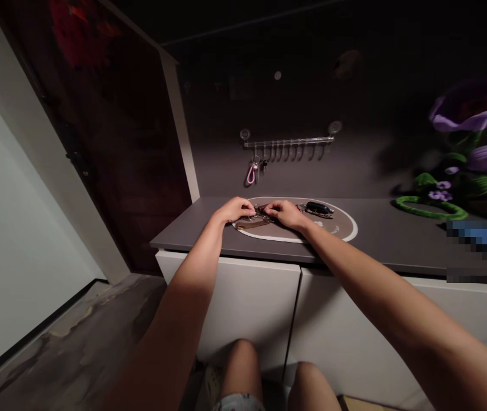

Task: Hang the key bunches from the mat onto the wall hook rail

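Note:
My left hand (235, 210) is closed in a pinch on small metal pieces that look like a bunch of keys (261, 217), low over an oval mat (337, 226). Just to its right, my right hand (285, 213) pinches the same bunch, its fingers turned toward the left hand. Fine detail between the fingertips is too small to make out. A brown strap (252, 226) lies on the mat below the keys. Beyond the right hand rests a dark, glossy key case (319, 208) with a thin patterned piece beside it.
On the wall, a clear hook rail (290, 142) carries a pink key loop (250, 173) and a small black key (264, 165). Purple flowers (474, 111) and a green ring (431, 208) stand at the right of the grey counter (382, 231). White cabinet doors (252, 302) are below, a dark door (127, 142) left.

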`<action>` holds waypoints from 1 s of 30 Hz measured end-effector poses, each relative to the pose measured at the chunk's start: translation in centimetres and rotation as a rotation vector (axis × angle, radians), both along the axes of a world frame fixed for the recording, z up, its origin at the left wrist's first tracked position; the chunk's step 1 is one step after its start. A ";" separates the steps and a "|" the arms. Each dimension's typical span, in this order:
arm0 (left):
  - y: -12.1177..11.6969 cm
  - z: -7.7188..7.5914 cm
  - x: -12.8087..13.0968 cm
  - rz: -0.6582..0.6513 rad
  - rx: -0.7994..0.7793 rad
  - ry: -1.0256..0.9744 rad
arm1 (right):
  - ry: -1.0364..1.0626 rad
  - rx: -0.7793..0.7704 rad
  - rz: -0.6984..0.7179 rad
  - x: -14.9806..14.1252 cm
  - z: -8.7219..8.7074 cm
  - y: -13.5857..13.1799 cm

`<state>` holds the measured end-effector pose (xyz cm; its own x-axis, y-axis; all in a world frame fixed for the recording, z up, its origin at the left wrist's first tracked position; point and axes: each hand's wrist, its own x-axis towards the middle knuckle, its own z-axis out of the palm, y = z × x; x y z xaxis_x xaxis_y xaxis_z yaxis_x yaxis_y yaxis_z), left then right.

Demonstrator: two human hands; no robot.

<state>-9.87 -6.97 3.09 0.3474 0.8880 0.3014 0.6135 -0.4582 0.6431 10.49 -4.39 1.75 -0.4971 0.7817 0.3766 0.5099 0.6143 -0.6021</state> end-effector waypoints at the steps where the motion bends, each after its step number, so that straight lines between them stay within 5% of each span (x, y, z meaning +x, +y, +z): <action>1: -0.1 0.0 0.0 0.001 -0.003 0.030 | 0.007 -0.007 -0.005 0.0 0.0 0.1; 11: 0.0 -0.3 0.4 0.076 0.040 0.065 | -0.042 0.049 -0.049 -0.3 -0.1 0.1; 30: -0.3 0.2 1.2 0.029 -0.161 -0.636 | -0.012 0.104 -0.064 -0.8 0.4 -0.7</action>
